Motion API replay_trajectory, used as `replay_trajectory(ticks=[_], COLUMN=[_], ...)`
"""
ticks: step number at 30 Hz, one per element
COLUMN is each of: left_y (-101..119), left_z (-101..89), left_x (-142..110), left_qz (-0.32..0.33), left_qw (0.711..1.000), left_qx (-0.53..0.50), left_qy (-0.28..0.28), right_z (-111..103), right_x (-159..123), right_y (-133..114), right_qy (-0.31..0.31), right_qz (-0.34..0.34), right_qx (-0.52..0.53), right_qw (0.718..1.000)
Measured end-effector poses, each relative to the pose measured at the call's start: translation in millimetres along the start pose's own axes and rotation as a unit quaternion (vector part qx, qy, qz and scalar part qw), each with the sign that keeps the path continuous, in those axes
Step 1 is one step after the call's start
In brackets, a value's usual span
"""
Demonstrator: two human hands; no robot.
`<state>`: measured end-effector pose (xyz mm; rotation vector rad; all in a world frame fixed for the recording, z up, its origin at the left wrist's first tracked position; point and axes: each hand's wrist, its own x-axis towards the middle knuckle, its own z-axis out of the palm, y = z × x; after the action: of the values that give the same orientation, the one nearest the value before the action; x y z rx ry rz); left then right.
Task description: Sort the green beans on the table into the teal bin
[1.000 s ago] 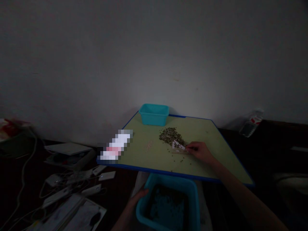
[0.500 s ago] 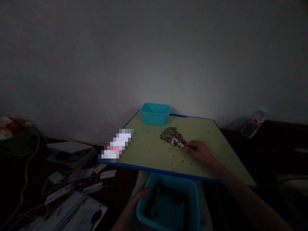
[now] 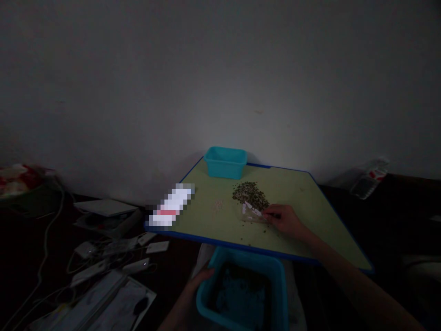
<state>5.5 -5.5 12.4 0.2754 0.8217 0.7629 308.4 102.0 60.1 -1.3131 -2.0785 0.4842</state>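
Note:
My right hand [image 3: 282, 219] is closed, pinching a shiny clear plastic piece [image 3: 253, 214] with white glare on it; whether it is a bag or a sheet I cannot tell. The plastic is low over the table at the near edge of a pile of small dark and pale grains [image 3: 248, 191]. Below the table's front edge, my left hand [image 3: 203, 278] is wrapped round the left wall of a blue plastic tub [image 3: 284, 294] on my lap. Dark grains lie inside that tub along its sides. The left fingers are mostly hidden.
A second blue tub [image 3: 226, 171] stands at the back of the blue-edged table [image 3: 296, 188]. A lit, blurred-out phone-like screen [image 3: 172, 204] lies at its left. Small pale bits [image 3: 217, 205] lie between screen and pile. Cables and power strips [image 3: 89, 273] clutter the floor.
The clear plastic has shifted slightly nearer to me and tilted, its glare spots changing shape. My left hand keeps its grip on the tub. The whole view has swung slightly.

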Motion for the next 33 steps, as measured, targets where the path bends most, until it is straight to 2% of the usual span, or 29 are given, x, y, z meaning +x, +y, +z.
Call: replay_trajectory(ticks=[6, 11, 16, 19, 21, 25, 27, 33], left_y=[-1, -2, 0, -1, -2, -5, -7, -4], left_z=[-8.6, -13.9, -11.9, -10.1, -9.9, -13.2, -15.2, -7.6], left_x=[7, 9, 7, 8, 9, 10, 12, 9], left_qz=[-0.011, -0.021, 0.005, -0.011, -0.002, 0.007, 0.025, 0.006], left_qw=[1.0, 0.998, 1.0, 0.999, 1.0, 0.999, 0.998, 0.999], left_qx=[0.0, -0.001, 0.01, 0.011, 0.011, 0.004, 0.013, 0.024], left_qy=[0.016, 0.064, 0.018, 0.032, 0.029, -0.044, -0.056, -0.024], right_z=[-4, -23, -34, -31, -27, -17, -12, 0], right_x=[-6, -32, -78, -93, -96, -88, -83, -76], right_y=[-1, 8, 15, 15, 12, 1, -7, -32], right_qy=[-0.028, 0.029, 0.1, 0.124, 0.122, 0.108, 0.096, 0.051], right_qz=[0.018, 0.062, 0.131, 0.156, 0.159, 0.151, 0.146, 0.114], right_qx=[0.02, -0.005, -0.039, -0.046, -0.044, -0.04, -0.036, -0.006], right_qw=[0.999, 0.998, 0.986, 0.979, 0.979, 0.982, 0.984, 0.992])
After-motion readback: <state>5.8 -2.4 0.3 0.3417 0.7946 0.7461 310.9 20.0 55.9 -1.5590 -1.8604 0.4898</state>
